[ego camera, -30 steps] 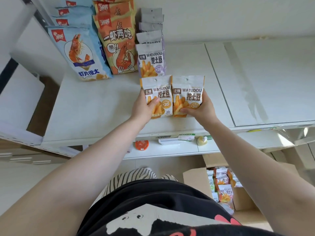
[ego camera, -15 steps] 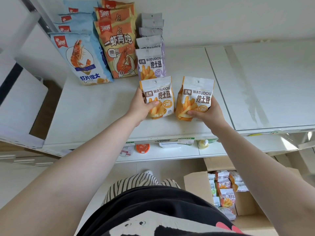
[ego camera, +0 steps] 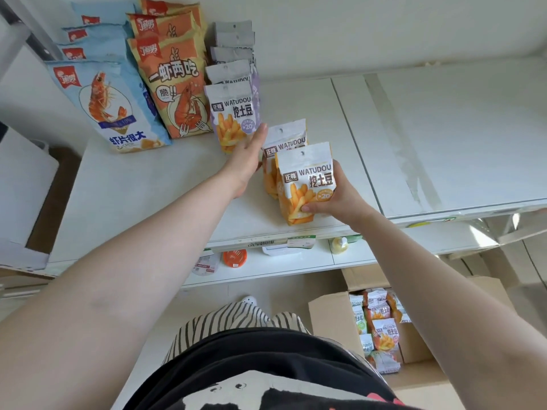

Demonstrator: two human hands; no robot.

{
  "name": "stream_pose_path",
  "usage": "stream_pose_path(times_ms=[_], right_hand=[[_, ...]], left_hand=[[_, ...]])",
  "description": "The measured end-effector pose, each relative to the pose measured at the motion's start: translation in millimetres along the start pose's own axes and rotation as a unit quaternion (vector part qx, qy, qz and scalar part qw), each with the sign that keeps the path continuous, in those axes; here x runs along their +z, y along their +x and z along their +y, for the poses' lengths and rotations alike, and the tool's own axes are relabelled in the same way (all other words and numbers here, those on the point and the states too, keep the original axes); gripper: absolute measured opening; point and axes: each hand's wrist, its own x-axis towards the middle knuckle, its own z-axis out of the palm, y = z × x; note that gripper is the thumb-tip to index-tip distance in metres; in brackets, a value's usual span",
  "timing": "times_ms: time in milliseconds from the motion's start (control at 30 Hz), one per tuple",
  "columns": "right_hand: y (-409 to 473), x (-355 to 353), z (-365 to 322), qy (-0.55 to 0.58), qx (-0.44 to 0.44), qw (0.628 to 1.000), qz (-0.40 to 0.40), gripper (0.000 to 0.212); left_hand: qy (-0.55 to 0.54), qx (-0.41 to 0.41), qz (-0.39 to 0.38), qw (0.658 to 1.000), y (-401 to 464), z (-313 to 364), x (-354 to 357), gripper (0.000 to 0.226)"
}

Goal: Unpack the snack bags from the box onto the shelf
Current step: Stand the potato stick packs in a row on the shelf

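Observation:
Two orange-and-white Watudou fry snack bags stand on the white shelf (ego camera: 142,199), one behind the other. My right hand (ego camera: 336,202) grips the front bag (ego camera: 306,180) by its lower right side. The rear bag (ego camera: 287,142) is half hidden behind it. My left hand (ego camera: 247,156) lies with straight fingers against the rear bag's left side, its fingertips reaching the front purple Watudou bag (ego camera: 233,112). On the floor at the lower right an open cardboard box (ego camera: 330,321) holds several more snack bags (ego camera: 383,332).
A row of purple Watudou bags runs back toward the wall, with orange shrimp-chip bags (ego camera: 170,81) and blue shrimp-chip bags (ego camera: 109,105) to its left. The shelf's right panel (ego camera: 461,137) is bare. A lower shelf (ego camera: 266,261) carries small items.
The two orange bags, earlier side by side, now stand in a line. My left hand released its bag and straightened its fingers; my right hand brought its bag in front of the other.

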Motion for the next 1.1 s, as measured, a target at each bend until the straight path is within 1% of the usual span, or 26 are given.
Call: stream_pose_path(times_ms=[67, 100, 167, 200, 267, 300, 467, 533, 600, 700, 767, 867, 933, 1000, 1100], right_hand=[[5, 1, -3, -0.002, -0.002, 1.000, -0.019, 0.106], [7, 2, -5, 0.000, -0.005, 1.000, -0.025, 0.108], [10, 4, -9, 0.006, -0.009, 0.999, -0.034, 0.111], [11, 6, -10, 0.010, -0.011, 0.999, -0.036, 0.111], [12, 10, -7, 0.014, -0.015, 0.999, -0.030, 0.111], [12, 12, -6, 0.014, -0.016, 0.999, -0.025, 0.111], [14, 15, -2, 0.017, -0.021, 0.999, -0.020, 0.112], [16, 15, -2, 0.014, -0.025, 0.999, -0.014, 0.111], [16, 16, -1, 0.012, -0.023, 1.000, -0.006, 0.110], [16, 17, 0, 0.012, -0.021, 1.000, -0.002, 0.110], [17, 16, -1, 0.009, -0.022, 1.000, -0.005, 0.109], [19, 15, 1, 0.009, -0.020, 1.000, -0.004, 0.106], [20, 15, 2, 0.006, -0.020, 1.000, -0.006, 0.108], [22, 14, 2, 0.007, -0.020, 1.000, -0.007, 0.109], [27, 12, -1, 0.011, -0.030, 0.999, 0.000, 0.109]], left_hand=[[0.050, 0.030, 0.003, 0.998, 3, 8, -3, 0.079], [0.081, 0.043, -0.004, 0.996, 6, 10, -6, 0.074], [0.157, 0.064, -0.046, 0.984, 3, 18, -10, 0.056], [0.191, 0.075, -0.079, 0.976, 1, 22, -12, 0.051], [0.232, 0.098, -0.134, 0.958, 1, 24, -16, 0.049], [0.243, 0.105, -0.145, 0.953, 3, 22, -17, 0.048], [0.288, 0.125, -0.123, 0.941, 8, 22, -17, 0.047], [0.318, 0.136, -0.102, 0.933, 9, 25, -15, 0.048], [0.365, 0.169, -0.085, 0.912, 10, 24, -14, 0.049], [0.419, 0.241, -0.085, 0.872, 12, 17, -13, 0.045], [0.428, 0.264, -0.086, 0.860, 17, 14, -17, 0.040], [0.416, 0.277, -0.071, 0.863, 24, 14, -21, 0.028], [0.409, 0.252, -0.065, 0.875, 26, 15, -23, 0.024], [0.386, 0.228, -0.064, 0.891, 27, 16, -22, 0.026], [0.355, 0.221, -0.043, 0.907, 28, 21, -18, 0.034]])
